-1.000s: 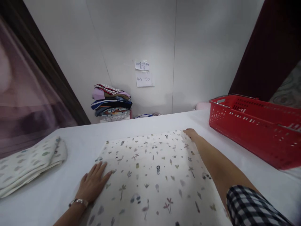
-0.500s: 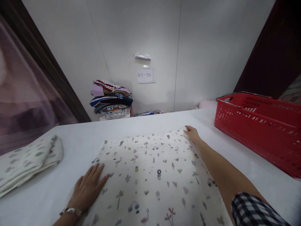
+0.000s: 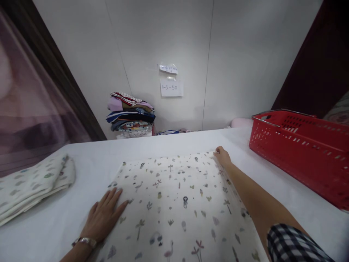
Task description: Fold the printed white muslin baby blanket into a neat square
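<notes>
A white cloth printed with palm trees, flamingos and rainbows lies spread over the white table, running out of view at the bottom. My left hand rests flat on its left edge, fingers extended and thumb apart; a bracelet circles the wrist. At the far right corner of the cloth, my right hand is closed, with the corner pinched between thumb and fingers. A checked sleeve covers the right arm near the elbow.
A folded printed cloth lies at the table's left. On the right stands a red perforated basket with a metal handle. Behind the table's far edge rises a stack of folded clothes. A paper marked 45-50 hangs on the wall.
The view has shifted slightly. My right fingers have curled in more at the cloth's corner. My left hand stays flat in the same place on the cloth.
</notes>
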The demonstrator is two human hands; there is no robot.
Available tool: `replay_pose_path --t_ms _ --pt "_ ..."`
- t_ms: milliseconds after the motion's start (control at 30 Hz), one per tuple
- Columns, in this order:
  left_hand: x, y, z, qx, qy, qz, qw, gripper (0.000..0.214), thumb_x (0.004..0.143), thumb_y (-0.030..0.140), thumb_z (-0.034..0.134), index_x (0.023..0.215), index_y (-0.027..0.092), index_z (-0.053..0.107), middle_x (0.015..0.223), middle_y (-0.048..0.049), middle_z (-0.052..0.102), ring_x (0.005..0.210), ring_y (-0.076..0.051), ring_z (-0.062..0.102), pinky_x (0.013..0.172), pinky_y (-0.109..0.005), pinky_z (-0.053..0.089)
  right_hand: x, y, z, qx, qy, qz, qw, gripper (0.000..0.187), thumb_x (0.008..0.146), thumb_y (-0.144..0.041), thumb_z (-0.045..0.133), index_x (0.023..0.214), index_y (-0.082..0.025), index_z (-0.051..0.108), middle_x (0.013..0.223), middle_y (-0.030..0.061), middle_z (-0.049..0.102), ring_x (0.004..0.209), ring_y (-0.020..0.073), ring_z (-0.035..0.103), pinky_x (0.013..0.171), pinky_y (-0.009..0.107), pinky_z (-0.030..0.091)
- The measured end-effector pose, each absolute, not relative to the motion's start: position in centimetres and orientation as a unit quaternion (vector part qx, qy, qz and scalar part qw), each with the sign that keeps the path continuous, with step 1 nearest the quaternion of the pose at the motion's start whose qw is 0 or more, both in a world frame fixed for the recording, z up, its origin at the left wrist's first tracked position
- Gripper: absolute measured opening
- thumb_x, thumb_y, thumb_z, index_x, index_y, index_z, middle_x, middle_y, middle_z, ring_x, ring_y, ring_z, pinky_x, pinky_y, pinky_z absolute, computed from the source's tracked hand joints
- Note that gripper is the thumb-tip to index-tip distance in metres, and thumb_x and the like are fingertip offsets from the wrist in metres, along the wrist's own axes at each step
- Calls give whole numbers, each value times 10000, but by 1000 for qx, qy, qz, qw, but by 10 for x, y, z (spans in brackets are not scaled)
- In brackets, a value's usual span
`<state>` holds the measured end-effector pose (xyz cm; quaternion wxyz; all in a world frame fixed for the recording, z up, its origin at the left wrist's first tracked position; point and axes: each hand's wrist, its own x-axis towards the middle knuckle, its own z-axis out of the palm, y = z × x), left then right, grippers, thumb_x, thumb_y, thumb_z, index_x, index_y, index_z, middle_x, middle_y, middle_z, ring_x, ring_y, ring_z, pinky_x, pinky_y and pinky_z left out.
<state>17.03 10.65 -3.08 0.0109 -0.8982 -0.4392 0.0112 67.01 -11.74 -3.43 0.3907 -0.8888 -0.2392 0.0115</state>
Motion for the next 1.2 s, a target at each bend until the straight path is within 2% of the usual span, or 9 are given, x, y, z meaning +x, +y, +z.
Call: replay_pose_path --t_ms 100,333,533,600,767,900,1067,1200 --pt "171 106 -30 -899 -438 18 8 657 828 513 239 1395 191 313 1482 -41 221 1366 -243 160 1064 -474 215 670 -115 -32 -905 -247 12 347 204 717 -281 554 906 -212 592 920 42 636 821 175 564 698 261 397" --pt "175 103 -28 -893 -450 15 0 664 837 529 240 1401 181 291 1489 -44 205 1369 -231 150 1069 -470 209 669 -114 -29 -927 -253 13 276 329 753 -268 510 1068 -208 586 1057 58 636 937 193 576 759 261 412" --pt "177 95 -26 -889 -458 -3 -18 634 849 546 272 1377 200 335 1476 -61 247 1364 -231 170 1074 -471 194 669 -116 -27 -936 -256 22 242 366 760 -277 489 1082 -147 606 1108 118 621 1005 241 562 801 303 418" --pt "176 94 -27 -888 -458 -12 -22 633 848 558 278 1371 208 343 1475 -61 251 1363 -232 172 1075 -474 188 671 -116 -27 -938 -257 28 232 368 752 -286 493 1060 -131 618 1084 138 627 989 257 568 781 318 425" --pt "174 93 -31 -887 -459 -24 -34 649 845 595 267 1376 227 328 1483 -51 230 1365 -225 163 1079 -471 165 675 -116 -25 -947 -251 36 195 337 712 -332 523 990 -177 633 991 132 649 865 259 598 627 306 418" --pt "174 90 -29 -887 -458 -23 -48 641 844 599 281 1374 242 330 1486 -50 222 1368 -229 150 1082 -465 156 676 -115 -23 -954 -226 34 193 350 724 -343 491 983 -150 624 937 187 639 813 279 595 570 324 385" --pt "175 87 -25 -885 -461 -20 -55 637 848 594 282 1377 243 323 1487 -48 223 1368 -233 145 1088 -466 140 677 -112 -19 -961 -211 55 170 424 775 -311 407 1114 -119 576 1073 227 596 919 303 576 647 360 403" --pt "175 87 -26 -886 -458 -22 -61 643 846 603 273 1376 242 324 1487 -49 221 1368 -232 142 1089 -465 137 676 -112 -21 -958 -248 68 128 449 793 -307 377 1160 -132 565 1187 200 556 1037 314 543 745 377 421"
